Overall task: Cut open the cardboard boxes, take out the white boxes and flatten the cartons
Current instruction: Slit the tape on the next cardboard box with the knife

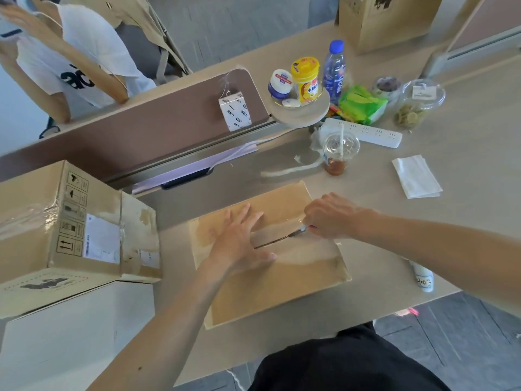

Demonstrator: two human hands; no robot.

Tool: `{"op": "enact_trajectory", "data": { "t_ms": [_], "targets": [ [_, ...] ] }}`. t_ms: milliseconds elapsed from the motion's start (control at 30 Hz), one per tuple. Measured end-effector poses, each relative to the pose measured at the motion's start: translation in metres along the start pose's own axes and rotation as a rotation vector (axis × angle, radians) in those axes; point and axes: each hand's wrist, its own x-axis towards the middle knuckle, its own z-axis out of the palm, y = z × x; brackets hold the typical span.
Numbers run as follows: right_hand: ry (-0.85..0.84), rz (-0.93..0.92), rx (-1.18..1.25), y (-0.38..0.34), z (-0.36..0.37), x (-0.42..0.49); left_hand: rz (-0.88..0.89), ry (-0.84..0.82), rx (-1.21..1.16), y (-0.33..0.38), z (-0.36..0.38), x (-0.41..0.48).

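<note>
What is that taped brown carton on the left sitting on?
The taped carton rests on a large white box. Only the white box's sides show; its top is mostly hidden under the carton, and its contents cannot be seen.

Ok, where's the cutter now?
Head view, centre-right: the cutter is in the right hand, its tip in the taped seam of the carton, just right of the flat left hand.

The right hand [332,217] hid most of the tool [291,234]; only a thin, blurred blade showed, its kind unclear. The left hand [239,242] covered part of the carton [282,286] along its slit. Left of the hands, a box [56,221] ran off the picture's edge, its labels too small to read.
</note>
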Motion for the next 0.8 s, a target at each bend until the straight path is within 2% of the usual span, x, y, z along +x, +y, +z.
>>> {"op": "enact_trajectory", "data": {
  "t_ms": [233,500,800],
  "targets": [
    [0.016,0.031,0.027,0.025,0.005,-0.016,0.005,-0.021,0.046,0.016,-0.004,0.006],
    [-0.003,0.076,0.007,0.045,0.01,-0.035,0.001,0.085,-0.033,0.035,0.001,0.019],
    [-0.007,0.133,0.055,0.053,0.014,-0.047,0.0,0.076,0.107,0.053,-0.007,0.032]
  ]
}}
